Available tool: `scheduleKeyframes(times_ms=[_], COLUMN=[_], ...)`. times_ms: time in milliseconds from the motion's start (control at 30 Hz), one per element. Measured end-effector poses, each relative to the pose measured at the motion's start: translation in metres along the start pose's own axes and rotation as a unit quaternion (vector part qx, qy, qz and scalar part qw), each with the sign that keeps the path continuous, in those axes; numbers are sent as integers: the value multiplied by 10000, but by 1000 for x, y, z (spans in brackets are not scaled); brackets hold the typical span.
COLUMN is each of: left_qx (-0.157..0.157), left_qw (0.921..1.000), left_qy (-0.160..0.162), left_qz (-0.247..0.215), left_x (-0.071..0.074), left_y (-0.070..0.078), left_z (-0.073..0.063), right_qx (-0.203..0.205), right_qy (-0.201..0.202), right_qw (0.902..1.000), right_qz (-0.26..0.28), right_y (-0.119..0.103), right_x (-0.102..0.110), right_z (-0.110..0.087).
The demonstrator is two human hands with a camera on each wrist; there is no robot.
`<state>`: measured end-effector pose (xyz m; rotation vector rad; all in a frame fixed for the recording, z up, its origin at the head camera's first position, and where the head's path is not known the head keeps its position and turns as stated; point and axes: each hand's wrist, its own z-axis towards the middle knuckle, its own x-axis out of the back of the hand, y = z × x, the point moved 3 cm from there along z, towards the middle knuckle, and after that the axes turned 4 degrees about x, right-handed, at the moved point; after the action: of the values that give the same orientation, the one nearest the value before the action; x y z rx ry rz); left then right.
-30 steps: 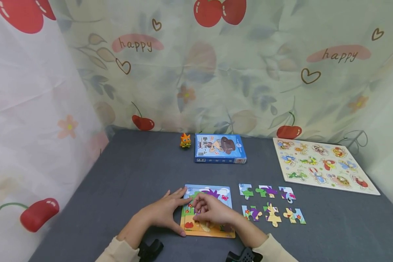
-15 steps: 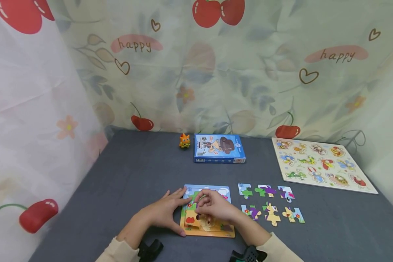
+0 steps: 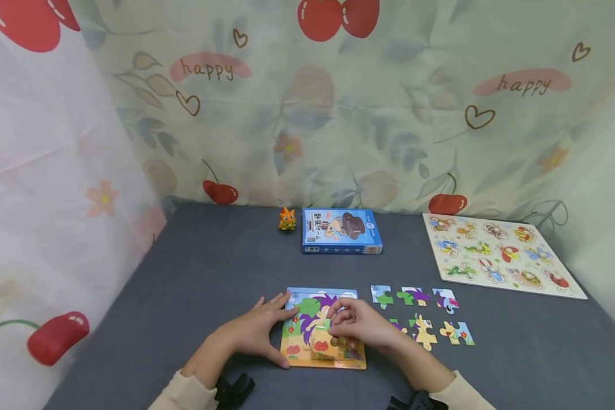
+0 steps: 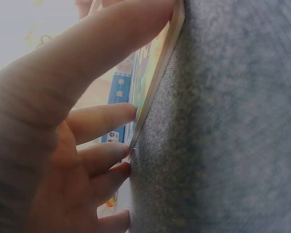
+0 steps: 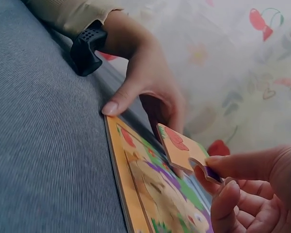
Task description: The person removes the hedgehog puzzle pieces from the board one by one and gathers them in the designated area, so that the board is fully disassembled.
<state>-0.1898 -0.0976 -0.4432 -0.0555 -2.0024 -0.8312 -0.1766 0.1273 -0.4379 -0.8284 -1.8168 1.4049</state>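
Observation:
A jigsaw board (image 3: 297, 362) with a purple-haired figure and an orange lower border lies flat on the table. My left hand (image 3: 253, 330) rests along its left side, fingers spread and thumb at the near-left corner; the left wrist view has the fingertips on the board's edge (image 4: 157, 80). Above the board's lower part, my right hand (image 3: 361, 326) pinches a jigsaw piece (image 3: 320, 345) between thumb and fingers. In the right wrist view this piece (image 5: 177, 145) is orange with a red shape, tilted and raised off the board. Where it came out, a matching picture shows underneath.
Several loose jigsaw pieces (image 3: 424, 333) lie in two rows to the board's right. Behind stand a blue box (image 3: 341, 230) and a small orange figurine (image 3: 287, 219). A white insect puzzle board (image 3: 502, 253) lies at the far right. A patterned curtain (image 3: 307, 114) encloses the table.
My right hand has lifted the jigsaw piece from the board's lower left and carried it rightward over the board. My left hand stays at the board's left side.

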Motion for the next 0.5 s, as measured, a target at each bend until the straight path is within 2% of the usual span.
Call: scheduleKeyframes(times_ms=[500], left_qx=[45], left_qw=[10000], left_qy=[-8], left_qz=[30], left_x=[0], left_y=[-2], left_z=[1], right_qx=[-46], right_qy=[210], right_qw=[9993], right_qz=[-319], right_y=[10], right_x=[28], right_z=[-31])
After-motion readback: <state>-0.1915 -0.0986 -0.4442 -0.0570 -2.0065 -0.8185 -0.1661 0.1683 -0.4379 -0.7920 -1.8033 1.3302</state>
